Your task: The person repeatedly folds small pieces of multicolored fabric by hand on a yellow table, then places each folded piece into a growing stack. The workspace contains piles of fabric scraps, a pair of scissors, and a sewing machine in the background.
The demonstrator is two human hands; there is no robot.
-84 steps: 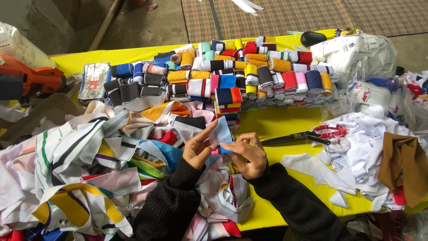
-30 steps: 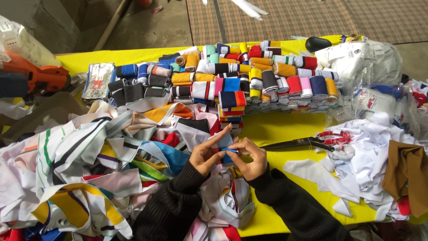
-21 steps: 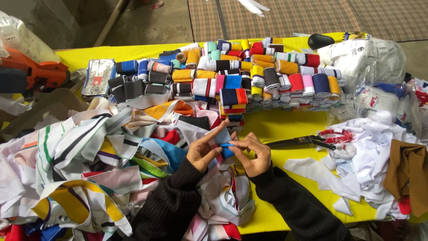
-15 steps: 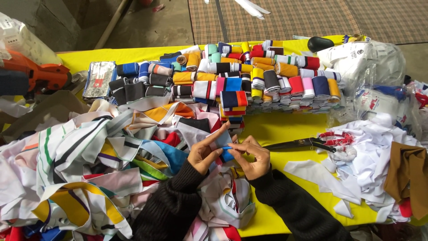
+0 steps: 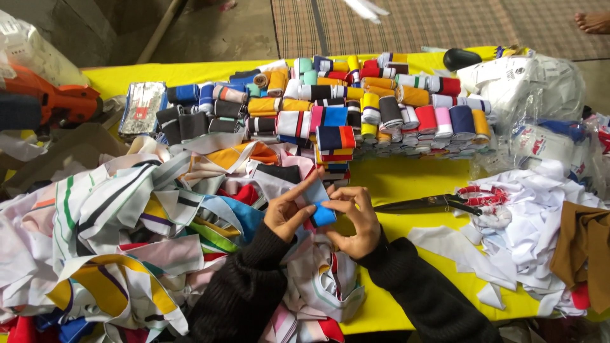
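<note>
Since the earlier frames, both hands have kept working one small blue fabric strip (image 5: 319,206), now folded tighter into a short bundle. Left hand (image 5: 287,213) and right hand (image 5: 354,219) each pinch it between fingertips, over the near table edge just below the stacked rolls. Its long axis slants from upper left to lower right; the inner folds are hidden by fingers. One pair of black scissors (image 5: 432,203) lies just right, blades pointing left. Rolled fabric bundles (image 5: 356,108) are too many to count; the loose striped cloth heap (image 5: 127,235) is cut off at left.
</note>
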